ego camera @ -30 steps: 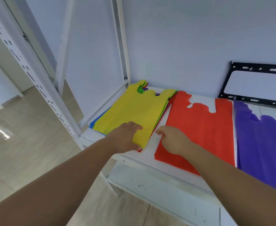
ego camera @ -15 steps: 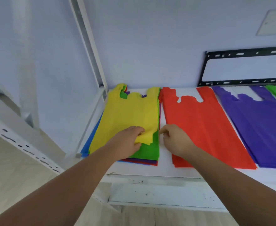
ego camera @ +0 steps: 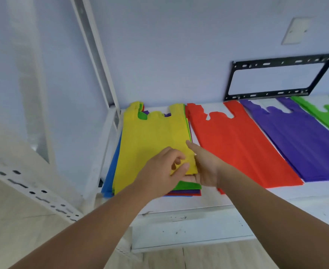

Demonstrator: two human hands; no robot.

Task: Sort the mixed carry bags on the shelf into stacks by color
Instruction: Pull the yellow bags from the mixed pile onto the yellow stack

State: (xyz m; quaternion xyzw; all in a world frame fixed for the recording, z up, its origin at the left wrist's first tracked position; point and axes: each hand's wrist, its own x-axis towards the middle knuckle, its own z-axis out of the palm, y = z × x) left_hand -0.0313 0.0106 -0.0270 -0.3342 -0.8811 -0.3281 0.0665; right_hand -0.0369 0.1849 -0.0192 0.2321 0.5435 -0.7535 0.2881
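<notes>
The left hand [ego camera: 163, 171] is pinching the near right corner of the yellow bag [ego camera: 150, 136] between thumb and curled fingers. This bag is lying on top of the mixed pile [ego camera: 188, 189] at the left end of the shelf [ego camera: 257, 197]. The right hand [ego camera: 204, 167] is touching the same edge with one straight finger. Its other fingers are hiding behind the corner, so I cannot tell if it is gripping or only steadying.

To the right, the red stack [ego camera: 237, 144], the purple stack [ego camera: 299, 140] and the green stack [ego camera: 328, 115] are lying side by side, each of one colour.

What could go wrong, in my judgement:
- The green bag just under the yellow one is probably clinging to it (such thin sheets like to stick), so two bags could be coming up together.
- The pile is sitting near the front edge, with blue bags showing past its left side; a sideways pull could be dragging it off the shelf.
- No yellow stack is showing in the view, so the bag could be landing on a wrong colour.

No brand, label or writing is showing on the bags or on the black bracket [ego camera: 276, 63] on the wall.
</notes>
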